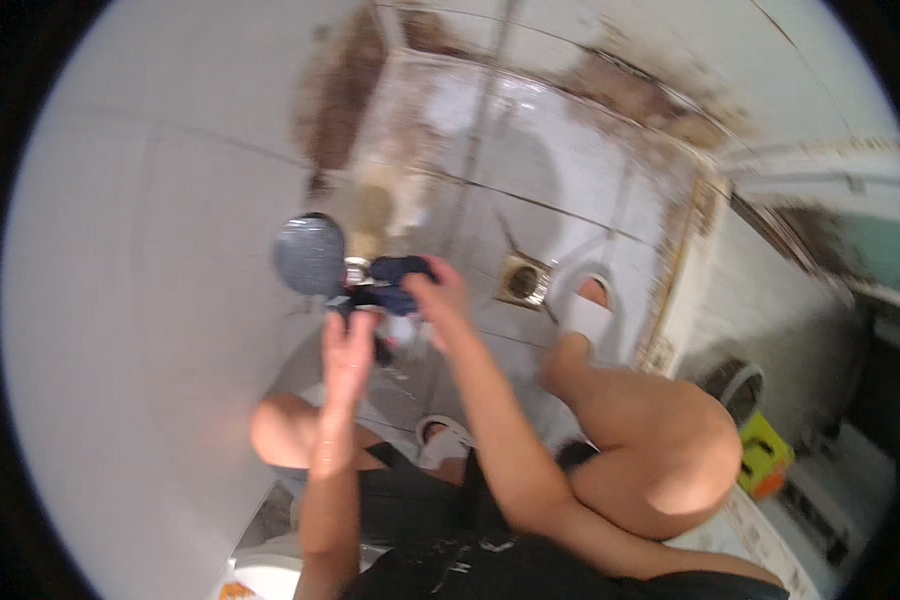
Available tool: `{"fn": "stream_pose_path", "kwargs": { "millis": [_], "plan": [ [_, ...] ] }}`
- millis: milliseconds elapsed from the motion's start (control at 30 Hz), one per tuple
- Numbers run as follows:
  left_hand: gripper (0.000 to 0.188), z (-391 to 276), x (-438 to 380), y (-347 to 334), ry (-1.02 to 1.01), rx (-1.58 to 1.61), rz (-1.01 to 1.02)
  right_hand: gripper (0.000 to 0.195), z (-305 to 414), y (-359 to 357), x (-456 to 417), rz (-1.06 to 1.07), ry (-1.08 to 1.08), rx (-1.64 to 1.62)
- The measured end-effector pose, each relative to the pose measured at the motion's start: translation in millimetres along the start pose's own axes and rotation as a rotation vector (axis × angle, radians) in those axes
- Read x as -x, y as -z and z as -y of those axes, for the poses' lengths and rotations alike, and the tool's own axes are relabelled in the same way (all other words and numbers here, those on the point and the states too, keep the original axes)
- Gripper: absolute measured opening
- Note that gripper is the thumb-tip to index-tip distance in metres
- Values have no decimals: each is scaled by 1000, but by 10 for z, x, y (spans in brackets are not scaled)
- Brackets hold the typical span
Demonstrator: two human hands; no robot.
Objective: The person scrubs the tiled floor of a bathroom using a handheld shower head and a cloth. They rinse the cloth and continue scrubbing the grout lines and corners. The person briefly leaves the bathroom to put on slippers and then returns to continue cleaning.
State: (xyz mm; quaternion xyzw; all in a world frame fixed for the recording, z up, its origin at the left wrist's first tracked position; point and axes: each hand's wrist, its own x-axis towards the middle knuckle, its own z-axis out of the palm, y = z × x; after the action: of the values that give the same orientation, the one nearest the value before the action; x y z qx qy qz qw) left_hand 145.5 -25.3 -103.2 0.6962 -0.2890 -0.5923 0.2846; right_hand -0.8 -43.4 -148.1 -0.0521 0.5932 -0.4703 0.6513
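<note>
Dark navy wet cloth (397,274) hangs bunched near a metal tap fitting (356,271) low by the left wall. My right hand (439,296) grips the cloth from its right side. My left hand (347,349) is raised just below, its fingertips at a small dark, square-ended piece (340,304); blur hides whether they close on it. A round grey object, wet and shiny (310,255), is beside the tap, left of the cloth. Water appears to run below the cloth.
A square metal floor drain (525,281) lies in the tiled floor, beside my foot in a white slipper (591,315). Stained walls and a raised ledge (679,300) border the floor. A yellow-green package (765,456) lies beyond the ledge, and a white container (270,574) stands at lower left.
</note>
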Motion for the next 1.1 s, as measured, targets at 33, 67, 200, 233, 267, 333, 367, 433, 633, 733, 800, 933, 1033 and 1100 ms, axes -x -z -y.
{"fn": "stream_pose_path", "kwargs": {
  "millis": [33,67,200,233,267,333,367,433,633,733,800,933,1033,1100],
  "plan": [
    [25,39,12,1,-114,-50,6,43,47,104,-75,31,22,-29],
    [28,-59,93,-113,-132,-27,-4,40,96,198,-123,36,48,-128],
    [23,22,85,-49,-227,19,38,32,240,355,-265,103,-9,-530],
    [22,35,114,-18,-262,-61,28,30,333,308,-196,75,-105,-586],
    [21,32,142,0,-317,-126,13,28,425,241,-143,16,-148,-585],
    [23,-29,233,-74,-387,-214,-31,29,613,175,-80,100,-129,-631],
    [18,-89,318,-101,-357,-272,-75,30,675,125,-69,147,-130,-655],
    [22,-156,414,-162,-325,-333,-102,33,760,31,-118,209,-73,-595],
    [30,-198,696,-249,-231,-352,-95,46,746,-340,-608,268,-126,-286],
    [32,-165,771,-229,-231,-296,-135,45,730,-449,-661,437,-79,-299],
    [33,-212,823,-150,-124,-327,-162,43,750,-615,-574,571,-137,-421],
    [33,-63,945,-8,-114,-227,-253,40,709,-1212,-368,685,-167,-468],
    [25,86,985,126,-201,-125,-322,36,646,-1772,-116,589,225,-338],
    [19,164,1084,182,-187,-56,-365,42,520,-1995,-100,309,517,144]
  ]
}}
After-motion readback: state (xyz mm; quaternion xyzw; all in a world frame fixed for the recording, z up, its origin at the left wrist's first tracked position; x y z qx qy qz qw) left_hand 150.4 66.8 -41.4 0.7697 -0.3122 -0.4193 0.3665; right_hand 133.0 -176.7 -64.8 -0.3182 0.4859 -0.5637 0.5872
